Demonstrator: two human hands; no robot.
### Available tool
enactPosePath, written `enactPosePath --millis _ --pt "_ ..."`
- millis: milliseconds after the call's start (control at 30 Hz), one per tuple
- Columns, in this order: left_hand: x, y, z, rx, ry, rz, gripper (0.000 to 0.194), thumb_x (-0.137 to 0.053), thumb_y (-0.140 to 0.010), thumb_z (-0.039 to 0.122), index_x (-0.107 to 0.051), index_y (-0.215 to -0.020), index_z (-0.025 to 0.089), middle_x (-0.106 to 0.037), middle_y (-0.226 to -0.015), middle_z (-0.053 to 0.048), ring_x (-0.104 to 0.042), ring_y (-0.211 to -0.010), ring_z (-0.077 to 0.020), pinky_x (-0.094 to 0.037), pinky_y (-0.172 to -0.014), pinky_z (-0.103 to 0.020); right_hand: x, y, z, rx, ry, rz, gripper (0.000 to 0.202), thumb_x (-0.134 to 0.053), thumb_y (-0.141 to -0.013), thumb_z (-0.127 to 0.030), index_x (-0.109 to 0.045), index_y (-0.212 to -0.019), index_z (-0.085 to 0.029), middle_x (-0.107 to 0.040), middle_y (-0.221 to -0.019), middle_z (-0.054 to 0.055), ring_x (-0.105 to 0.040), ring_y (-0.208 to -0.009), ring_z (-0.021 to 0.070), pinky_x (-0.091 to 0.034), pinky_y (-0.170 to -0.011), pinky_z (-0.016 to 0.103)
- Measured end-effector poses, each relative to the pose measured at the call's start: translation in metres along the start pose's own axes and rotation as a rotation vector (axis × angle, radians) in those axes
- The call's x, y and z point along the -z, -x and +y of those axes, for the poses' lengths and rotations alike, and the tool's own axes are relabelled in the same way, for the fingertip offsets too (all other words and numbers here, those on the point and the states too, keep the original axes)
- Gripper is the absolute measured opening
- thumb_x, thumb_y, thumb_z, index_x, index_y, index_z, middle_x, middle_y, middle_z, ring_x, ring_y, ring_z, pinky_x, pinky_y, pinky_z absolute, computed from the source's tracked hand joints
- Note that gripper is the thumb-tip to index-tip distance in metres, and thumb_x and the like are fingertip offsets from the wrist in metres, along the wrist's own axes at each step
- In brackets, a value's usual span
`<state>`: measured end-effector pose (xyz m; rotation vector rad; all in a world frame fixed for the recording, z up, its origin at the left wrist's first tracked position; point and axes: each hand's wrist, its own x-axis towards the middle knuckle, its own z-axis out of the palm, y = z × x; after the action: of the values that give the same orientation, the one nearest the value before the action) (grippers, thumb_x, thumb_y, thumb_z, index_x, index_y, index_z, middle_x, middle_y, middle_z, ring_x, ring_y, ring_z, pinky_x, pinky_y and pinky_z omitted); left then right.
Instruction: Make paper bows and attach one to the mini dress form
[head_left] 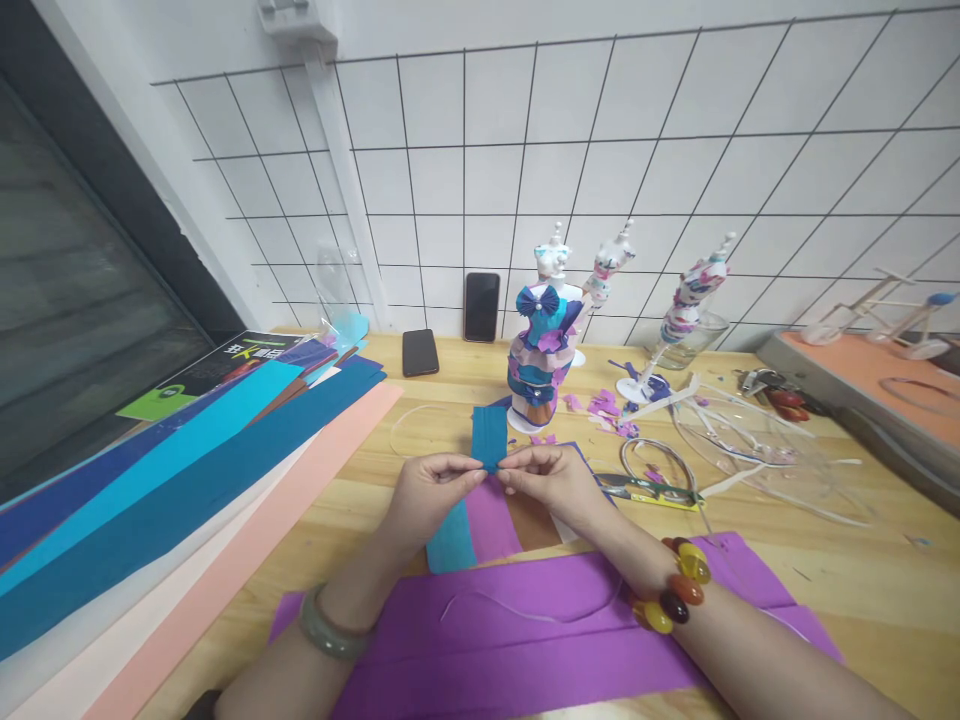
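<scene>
Hands [433,492] [556,484] pinch teal paper [490,436], glass jar [699,343] beyond.

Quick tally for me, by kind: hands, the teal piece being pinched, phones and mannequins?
Hands: 2, left hand and right hand
Teal piece: 1
Phones: 2, lying phone and upright phone
Mannequins: 3, left mannequin, middle mannequin and right mannequin
Total: 8

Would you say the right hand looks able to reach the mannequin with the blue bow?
Probably yes: the mannequin stands just beyond the right hand, nothing tall between them, though that hand would first need to release the teal paper.
</scene>
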<state>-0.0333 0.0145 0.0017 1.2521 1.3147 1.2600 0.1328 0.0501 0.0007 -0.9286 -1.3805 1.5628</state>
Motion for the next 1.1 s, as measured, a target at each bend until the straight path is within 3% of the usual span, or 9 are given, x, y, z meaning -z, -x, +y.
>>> enactPosePath --millis 267,533,767,1100 --pt "-0.0007 -0.0002 -0.0007 -0.012 0.004 0.015 0.016 -0.070 -0.060 0.025 -0.068 -0.071 0.014 -0.068 -0.064 -0.002 -0.059 -0.060 -0.0132 -0.047 -0.056 -0.023 0.0010 -0.0008 0.0034 -0.005 -0.021 -0.012 0.022 -0.075 -0.056 -0.027 -0.064 -0.069 -0.013 -0.062 -0.051 -0.002 -0.056 -0.047 0.0088 -0.044 -0.052 0.023" --pt "-0.0010 -0.0007 -0.0021 -0.033 0.076 -0.006 0.026 -0.068 -0.062 0.020 -0.063 -0.086 0.013 -0.062 -0.068 0.000 -0.058 -0.064 -0.0109 -0.046 -0.061 -0.022 0.0016 -0.0017 0.0076 0.091 -0.004 -0.065 0.024 -0.072 -0.062 -0.026 -0.058 -0.078 -0.015 -0.059 -0.057 -0.003 -0.055 -0.051 0.0085 -0.044 -0.054 0.023" --pt "-0.0026 -0.0005 -0.0034 -0.034 0.177 -0.139 0.046 -0.066 -0.065 0.017 -0.052 -0.109 0.014 -0.062 -0.078 -0.001 -0.059 -0.073 -0.0125 -0.045 -0.070 -0.025 0.0011 -0.0004 0.0099 0.116 0.023 -0.093 0.025 -0.069 -0.065 -0.026 -0.055 -0.081 -0.015 -0.055 -0.057 -0.004 -0.054 -0.050 0.0080 -0.042 -0.053 0.022" --pt "-0.0025 -0.0004 -0.0057 -0.033 0.151 -0.120 0.044 -0.065 -0.065 0.017 -0.052 -0.108 0.012 -0.059 -0.069 0.001 -0.058 -0.068 -0.0120 -0.044 -0.067 -0.025 -0.0018 0.0015 0.0086 0.127 0.109 -0.102 0.027 -0.067 -0.067 -0.027 -0.057 -0.089 -0.016 -0.058 -0.059 -0.002 -0.054 -0.052 0.0099 -0.043 -0.054 0.024"
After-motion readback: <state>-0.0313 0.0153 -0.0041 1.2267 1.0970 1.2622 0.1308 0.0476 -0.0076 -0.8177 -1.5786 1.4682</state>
